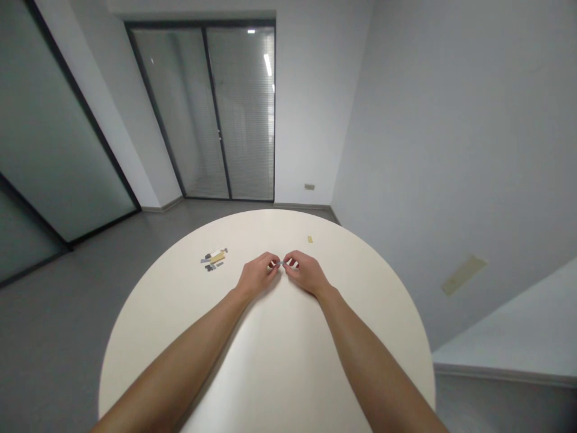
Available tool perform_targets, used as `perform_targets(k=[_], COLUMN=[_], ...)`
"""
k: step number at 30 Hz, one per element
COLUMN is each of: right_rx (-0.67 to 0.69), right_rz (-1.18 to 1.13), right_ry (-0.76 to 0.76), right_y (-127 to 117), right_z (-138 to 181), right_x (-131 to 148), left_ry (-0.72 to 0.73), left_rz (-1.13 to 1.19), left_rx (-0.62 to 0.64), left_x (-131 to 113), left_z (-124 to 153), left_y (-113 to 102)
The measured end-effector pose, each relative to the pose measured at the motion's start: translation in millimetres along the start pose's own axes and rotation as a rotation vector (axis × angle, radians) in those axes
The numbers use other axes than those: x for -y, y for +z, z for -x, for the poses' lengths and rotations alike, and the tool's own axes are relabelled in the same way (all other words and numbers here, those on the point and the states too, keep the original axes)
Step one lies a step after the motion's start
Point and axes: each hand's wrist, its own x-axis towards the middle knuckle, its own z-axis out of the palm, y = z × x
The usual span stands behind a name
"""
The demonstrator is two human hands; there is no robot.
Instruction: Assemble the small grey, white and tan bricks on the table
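Near the middle of the round table, my left hand (260,274) and my right hand (306,273) meet fingertip to fingertip. Both are closed in a pinch on a small grey piece (281,263), which spans the narrow gap between them. Its exact shape is too small to make out, and the fingers cover its ends. To the left of my left hand lies a loose pile of small flat pieces (217,257) in tan, white, grey and black, much like toy building bricks. A single tan piece (310,239) lies by itself beyond my right hand.
The white round table (270,385) has a curved edge on both sides and at the back. A grey wall (451,150) stands close on the right. Behind the table is a dark-framed glass door (238,120), with frosted glass panels (54,120) at the left.
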Motion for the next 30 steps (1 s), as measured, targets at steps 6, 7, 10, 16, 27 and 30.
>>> perform_targets(k=[6, 7, 10, 16, 27, 30], right_rx=[0.017, 0.021, 0.033, 0.047, 0.050, 0.053], right_rz=[-0.024, -0.026, -0.023, -0.018, 0.034, 0.036], right_ry=[-0.010, -0.007, 0.006, 0.020, 0.034, 0.050], right_y=[-0.8, -1.0, -1.6, -2.1, -1.0, -0.6], right_z=[1.9, 1.9, 1.6, 1.4, -0.1, 0.2], right_x=[1.6, 1.9, 3.3, 4.8, 2.2, 1.8], left_ry=[-0.014, -0.018, -0.025, -0.039, -0.064, -0.065], left_rz=[-0.020, -0.023, -0.033, -0.053, -0.081, -0.083], left_rx=[0.012, 0.011, 0.016, 0.019, 0.038, 0.054], left_x=[-1.7, -2.3, -4.0, -4.8, -3.6, -2.9], left_z=[0.0, -0.1, -0.2, -0.1, -1.5, -1.9], left_y=[-0.1, -0.1, -0.5, -0.3, -1.4, -1.8])
